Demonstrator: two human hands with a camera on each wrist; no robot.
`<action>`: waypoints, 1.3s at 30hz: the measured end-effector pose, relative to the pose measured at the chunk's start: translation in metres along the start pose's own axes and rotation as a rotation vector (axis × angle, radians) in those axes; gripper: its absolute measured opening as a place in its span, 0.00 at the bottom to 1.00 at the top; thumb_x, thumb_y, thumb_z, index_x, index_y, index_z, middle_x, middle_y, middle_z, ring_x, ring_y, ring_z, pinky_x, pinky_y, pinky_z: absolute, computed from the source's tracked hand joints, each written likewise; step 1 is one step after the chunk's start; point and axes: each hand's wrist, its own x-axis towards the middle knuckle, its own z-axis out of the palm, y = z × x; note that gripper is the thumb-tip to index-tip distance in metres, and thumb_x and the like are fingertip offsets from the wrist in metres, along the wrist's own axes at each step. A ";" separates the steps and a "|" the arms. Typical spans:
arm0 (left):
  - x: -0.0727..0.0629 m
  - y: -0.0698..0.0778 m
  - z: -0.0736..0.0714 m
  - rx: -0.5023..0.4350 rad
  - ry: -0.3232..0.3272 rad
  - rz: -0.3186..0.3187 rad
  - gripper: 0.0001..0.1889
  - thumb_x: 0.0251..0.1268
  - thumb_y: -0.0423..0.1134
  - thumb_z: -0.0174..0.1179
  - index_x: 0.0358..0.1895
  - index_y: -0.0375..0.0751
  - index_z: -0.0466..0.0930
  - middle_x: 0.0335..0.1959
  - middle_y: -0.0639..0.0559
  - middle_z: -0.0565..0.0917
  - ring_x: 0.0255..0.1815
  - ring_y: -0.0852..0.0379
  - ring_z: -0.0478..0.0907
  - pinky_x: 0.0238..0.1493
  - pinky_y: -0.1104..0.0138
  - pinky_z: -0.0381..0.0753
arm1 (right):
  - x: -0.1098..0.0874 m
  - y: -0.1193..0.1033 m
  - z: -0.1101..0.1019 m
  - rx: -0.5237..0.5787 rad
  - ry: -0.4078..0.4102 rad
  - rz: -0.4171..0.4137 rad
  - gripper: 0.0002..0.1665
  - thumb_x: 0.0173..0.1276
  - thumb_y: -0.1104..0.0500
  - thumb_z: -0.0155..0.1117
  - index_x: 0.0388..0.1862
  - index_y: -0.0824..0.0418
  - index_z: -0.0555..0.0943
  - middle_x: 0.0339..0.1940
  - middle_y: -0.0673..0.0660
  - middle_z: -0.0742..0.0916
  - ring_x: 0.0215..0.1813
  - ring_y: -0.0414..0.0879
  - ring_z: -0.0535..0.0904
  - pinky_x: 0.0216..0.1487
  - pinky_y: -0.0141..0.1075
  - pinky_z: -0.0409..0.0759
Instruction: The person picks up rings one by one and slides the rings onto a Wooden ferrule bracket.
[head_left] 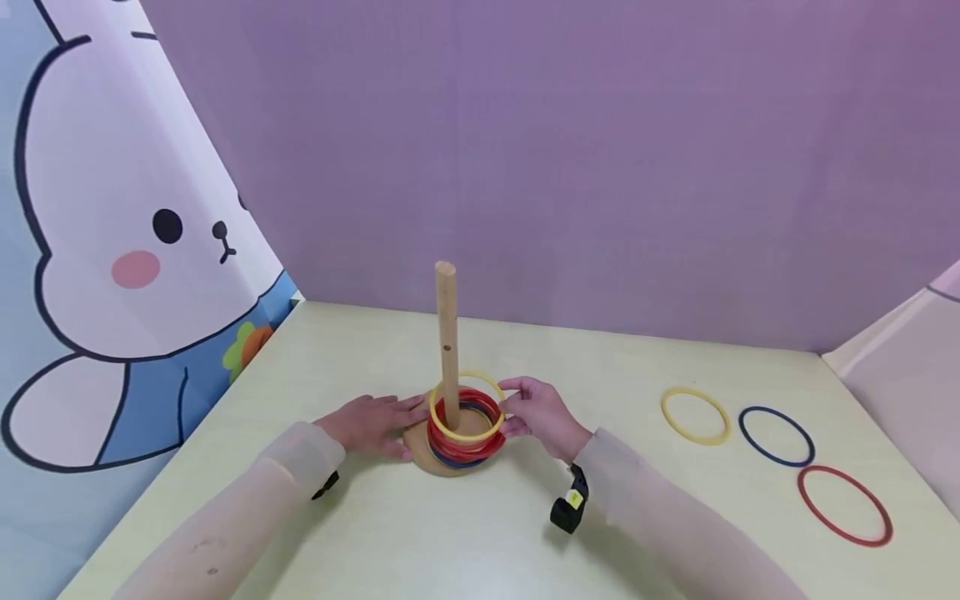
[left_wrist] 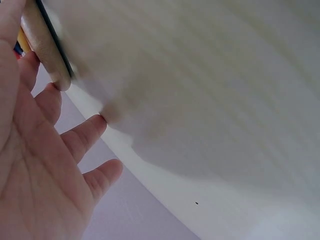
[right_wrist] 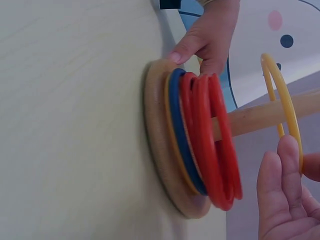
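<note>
No text, label, brand, number or sign is readable

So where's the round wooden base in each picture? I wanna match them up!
Head: the wooden base is below the middle, slightly left, under the stacked rings.
Left wrist: only part of the wooden base shows, in the upper left corner.
Right wrist: the wooden base is around the middle, looking tipped on its side.
Shared landmark: the person's left hand, beside the base in all three.

Smooth wooden post point(head_left: 447, 312) and base point(right_wrist: 158, 125), smooth plastic-looking red rings point(right_wrist: 202, 135)
</note>
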 end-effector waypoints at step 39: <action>-0.002 0.002 -0.001 -0.028 0.004 -0.012 0.41 0.59 0.59 0.61 0.73 0.47 0.59 0.75 0.47 0.57 0.69 0.31 0.59 0.63 0.40 0.61 | 0.001 0.028 -0.023 -0.072 0.032 -0.010 0.21 0.65 0.68 0.56 0.56 0.76 0.73 0.36 0.61 0.84 0.25 0.43 0.80 0.36 0.39 0.84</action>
